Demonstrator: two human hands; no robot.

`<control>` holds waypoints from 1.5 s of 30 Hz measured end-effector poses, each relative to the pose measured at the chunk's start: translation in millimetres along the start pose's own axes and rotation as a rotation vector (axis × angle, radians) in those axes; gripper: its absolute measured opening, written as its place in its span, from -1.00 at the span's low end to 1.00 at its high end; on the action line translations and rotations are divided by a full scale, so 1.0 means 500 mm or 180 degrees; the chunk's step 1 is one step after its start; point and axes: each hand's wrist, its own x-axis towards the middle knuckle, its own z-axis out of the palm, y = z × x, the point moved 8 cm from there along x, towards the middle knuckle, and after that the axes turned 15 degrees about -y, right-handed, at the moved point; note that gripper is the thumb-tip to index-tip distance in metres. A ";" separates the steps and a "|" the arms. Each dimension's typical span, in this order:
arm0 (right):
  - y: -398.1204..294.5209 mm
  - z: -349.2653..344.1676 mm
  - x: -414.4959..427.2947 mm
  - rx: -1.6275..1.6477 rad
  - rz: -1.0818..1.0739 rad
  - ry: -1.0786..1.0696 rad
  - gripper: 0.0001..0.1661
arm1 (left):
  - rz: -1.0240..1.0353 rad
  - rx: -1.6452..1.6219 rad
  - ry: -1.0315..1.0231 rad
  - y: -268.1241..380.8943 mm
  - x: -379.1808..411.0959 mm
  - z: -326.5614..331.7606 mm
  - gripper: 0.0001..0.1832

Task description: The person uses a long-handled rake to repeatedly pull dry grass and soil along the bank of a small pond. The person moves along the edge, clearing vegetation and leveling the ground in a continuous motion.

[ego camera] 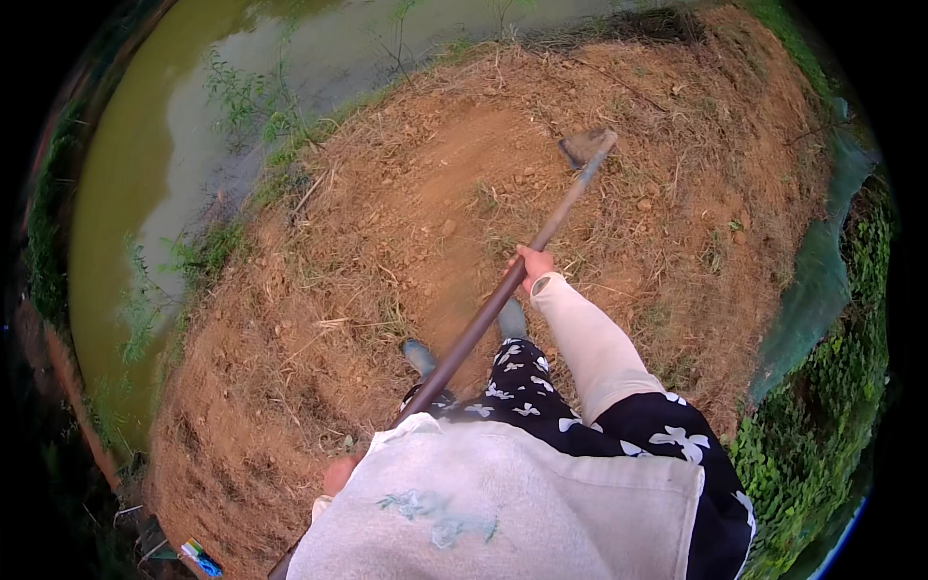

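A hoe with a long brown handle runs diagonally from my body up to the right. Its metal blade is over the reddish soil, and whether it touches the ground I cannot tell. My right hand is closed around the middle of the handle. At the lower left, my left hand shows only in part beside a pale cloth that covers my front; its fingers and any grip are hidden. A boot and another boot stand on the soil below me.
Loose reddish soil with dry grass surrounds my feet. Murky pond water borders the bank at left and top, with small leafy shrubs on its edge. Green netting and dense leaves line the right side. Small colourful objects lie at lower left.
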 end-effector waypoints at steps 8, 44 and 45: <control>0.289 0.164 -0.215 -0.0020 0.0954 0.0110 -0.66 | -0.1401 0.0358 0.0181 -0.205 -0.268 -0.068 -0.75; 0.014 -0.078 -0.116 0.0846 0.0475 -0.0128 -0.75 | 0.0667 0.0843 -0.0140 0.343 0.265 -0.149 -0.75; 0.023 -0.066 -0.133 0.0935 0.0534 -0.0091 -0.76 | 0.0698 0.0772 -0.0166 0.307 0.234 -0.152 -0.76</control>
